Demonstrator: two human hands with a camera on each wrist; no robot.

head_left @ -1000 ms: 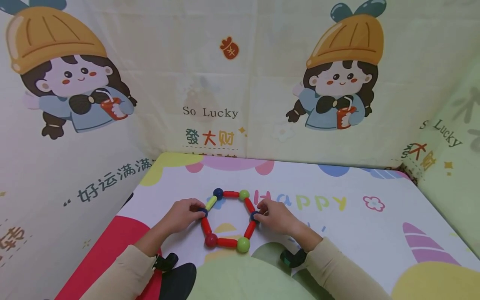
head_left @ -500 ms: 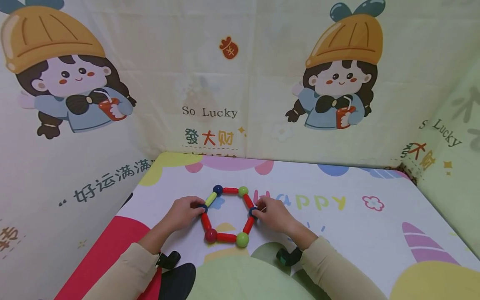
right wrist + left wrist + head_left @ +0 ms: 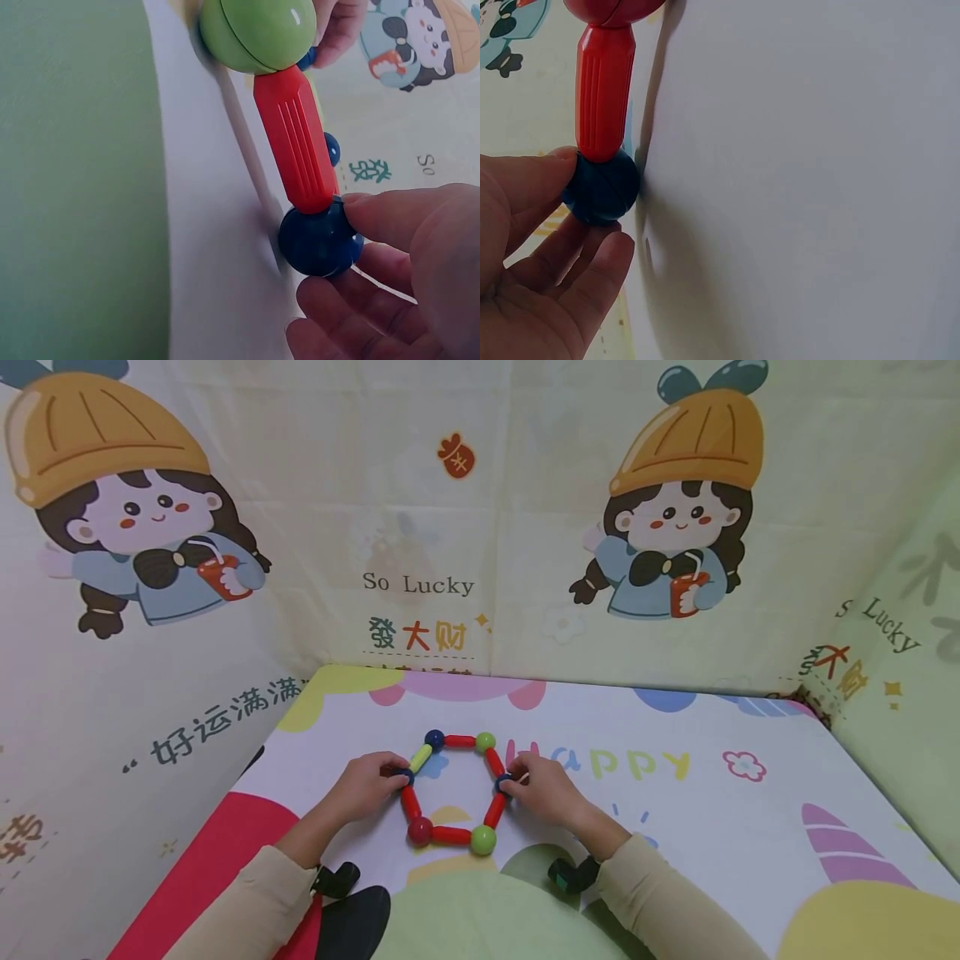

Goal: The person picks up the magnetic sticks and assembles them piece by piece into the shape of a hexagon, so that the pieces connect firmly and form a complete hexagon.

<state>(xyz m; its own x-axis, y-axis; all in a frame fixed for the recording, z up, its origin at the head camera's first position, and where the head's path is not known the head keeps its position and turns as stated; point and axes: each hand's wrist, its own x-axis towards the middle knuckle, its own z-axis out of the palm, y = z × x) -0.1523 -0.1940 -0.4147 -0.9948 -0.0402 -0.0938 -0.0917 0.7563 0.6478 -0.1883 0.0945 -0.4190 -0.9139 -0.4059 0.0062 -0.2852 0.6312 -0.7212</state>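
A six-sided ring of coloured balls and magnetic rods lies on the table in the head view. Most rods are red [image 3: 452, 836]; the upper-left one is yellow-green [image 3: 421, 757]. My left hand [image 3: 369, 785] pinches the blue ball [image 3: 601, 186] at the ring's left corner between thumb and fingers. On the opposite corner, my right hand [image 3: 550, 787] pinches another blue ball [image 3: 321, 240]. A red ball [image 3: 420, 832] and a green ball [image 3: 483, 840] form the near corners. At the far side sit a dark blue ball [image 3: 434, 741] and a smaller-looking green ball [image 3: 485, 742].
A printed white tabletop [image 3: 600, 718] spreads around the ring, with a large pale green shape [image 3: 480, 918] in front. A cream cloth wall [image 3: 540, 635] with cartoon figures rises behind it. Dark wrist cameras [image 3: 337, 880] sit at both cuffs.
The ring has shifted slightly away from the person, with both hands moving along on the same blue balls. Over the last half second almost nothing has moved.
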